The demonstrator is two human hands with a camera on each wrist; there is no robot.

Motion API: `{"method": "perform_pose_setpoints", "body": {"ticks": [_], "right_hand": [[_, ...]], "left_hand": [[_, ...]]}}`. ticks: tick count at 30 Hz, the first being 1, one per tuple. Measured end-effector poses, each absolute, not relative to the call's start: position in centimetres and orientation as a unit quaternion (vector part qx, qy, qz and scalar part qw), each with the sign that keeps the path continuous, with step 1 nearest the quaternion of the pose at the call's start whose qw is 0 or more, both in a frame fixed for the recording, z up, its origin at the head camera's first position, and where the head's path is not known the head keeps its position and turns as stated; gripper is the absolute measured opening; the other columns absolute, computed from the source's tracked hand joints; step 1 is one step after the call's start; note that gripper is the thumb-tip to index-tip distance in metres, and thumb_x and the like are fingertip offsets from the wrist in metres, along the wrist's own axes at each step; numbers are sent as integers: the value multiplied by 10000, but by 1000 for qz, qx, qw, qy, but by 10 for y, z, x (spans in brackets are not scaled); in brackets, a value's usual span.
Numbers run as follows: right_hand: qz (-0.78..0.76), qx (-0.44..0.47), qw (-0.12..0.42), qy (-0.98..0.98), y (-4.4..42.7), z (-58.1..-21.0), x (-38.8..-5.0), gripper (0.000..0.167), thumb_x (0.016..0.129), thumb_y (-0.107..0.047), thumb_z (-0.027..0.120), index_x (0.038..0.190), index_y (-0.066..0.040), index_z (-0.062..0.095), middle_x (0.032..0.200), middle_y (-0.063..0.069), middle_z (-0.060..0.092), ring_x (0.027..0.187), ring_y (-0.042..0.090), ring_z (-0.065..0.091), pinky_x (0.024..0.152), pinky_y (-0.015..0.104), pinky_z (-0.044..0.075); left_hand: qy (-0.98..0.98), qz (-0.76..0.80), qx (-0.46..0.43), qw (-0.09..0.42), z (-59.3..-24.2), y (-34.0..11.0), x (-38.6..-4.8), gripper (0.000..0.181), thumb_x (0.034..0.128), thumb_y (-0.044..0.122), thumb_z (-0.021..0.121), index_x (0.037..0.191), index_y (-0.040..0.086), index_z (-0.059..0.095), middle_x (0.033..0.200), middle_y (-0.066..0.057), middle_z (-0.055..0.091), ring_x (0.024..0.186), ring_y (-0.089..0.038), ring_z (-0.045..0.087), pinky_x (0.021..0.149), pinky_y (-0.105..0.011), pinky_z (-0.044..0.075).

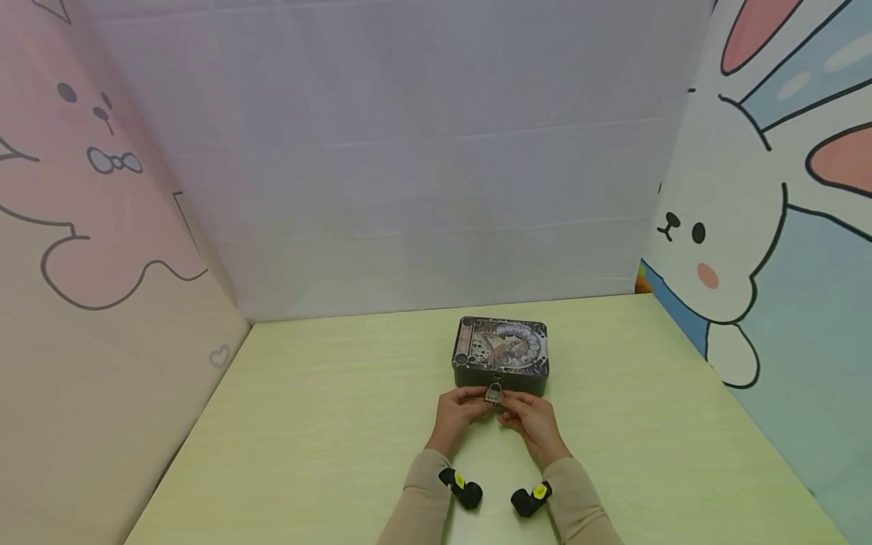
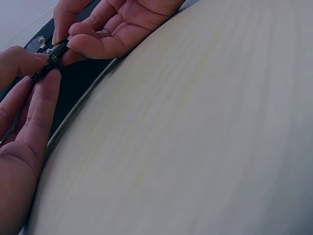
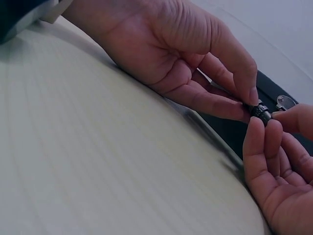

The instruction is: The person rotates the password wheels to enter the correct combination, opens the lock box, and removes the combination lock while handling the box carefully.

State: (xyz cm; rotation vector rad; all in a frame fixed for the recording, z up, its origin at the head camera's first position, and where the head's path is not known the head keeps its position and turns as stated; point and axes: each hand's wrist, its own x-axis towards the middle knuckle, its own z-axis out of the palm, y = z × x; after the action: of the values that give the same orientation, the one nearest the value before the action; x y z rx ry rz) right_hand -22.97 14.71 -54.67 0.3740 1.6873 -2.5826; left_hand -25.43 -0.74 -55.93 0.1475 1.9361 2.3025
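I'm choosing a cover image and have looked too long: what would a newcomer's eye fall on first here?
Probably the big cartoon rabbit on the right-hand wall in the head view, with its bold dark outlines. Next would likely come the dark patterned box toward the back of the pale table, and the small padlock at its front, pinched by the left hand and right hand.

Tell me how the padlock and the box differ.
The padlock is far smaller than the box. The left hand and right hand pinch the padlock, while the box rests on the table. The padlock has marked dials; the box, a pictured lid. Both look dark in the wrist views.
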Motion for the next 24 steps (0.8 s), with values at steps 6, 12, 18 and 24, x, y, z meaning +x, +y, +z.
{"method": "perform_pose_setpoints", "body": {"ticks": [6, 12, 18, 24], "right_hand": [[-829, 116, 16, 547, 147, -546, -228, 179, 930, 92, 579, 1072, 138, 678, 729, 56, 657, 575, 128, 596, 577, 258, 554], [-830, 107, 15, 547, 148, -547, -227, 176, 932, 91, 571, 1061, 134, 683, 736, 54, 657, 580, 123, 600, 576, 251, 555], [-827, 124, 21, 548, 147, -547, -228, 192, 932, 91, 571, 1086, 144, 672, 753, 61, 660, 587, 126, 596, 583, 255, 557], [-824, 127, 19, 552, 147, -547, -229, 202, 929, 96, 569, 1099, 156, 659, 753, 64, 654, 593, 128, 592, 588, 257, 559]], "left_hand": [[646, 759, 46, 68, -558, -8, -253, 297, 821, -39, 759, 1106, -102, 700, 966, -177, 738, 846, -169, 719, 722, -274, 577], [656, 751, 45, 68, -560, -8, -253, 295, 825, -77, 737, 1111, -131, 685, 955, -200, 733, 828, -176, 718, 716, -293, 581], [655, 751, 41, 71, -560, -9, -252, 307, 830, -35, 759, 1125, -96, 698, 965, -179, 737, 846, -183, 718, 733, -303, 587], [657, 750, 41, 66, -558, -8, -252, 308, 825, -4, 776, 1115, -83, 709, 968, -178, 737, 850, -196, 720, 742, -312, 588]]}}
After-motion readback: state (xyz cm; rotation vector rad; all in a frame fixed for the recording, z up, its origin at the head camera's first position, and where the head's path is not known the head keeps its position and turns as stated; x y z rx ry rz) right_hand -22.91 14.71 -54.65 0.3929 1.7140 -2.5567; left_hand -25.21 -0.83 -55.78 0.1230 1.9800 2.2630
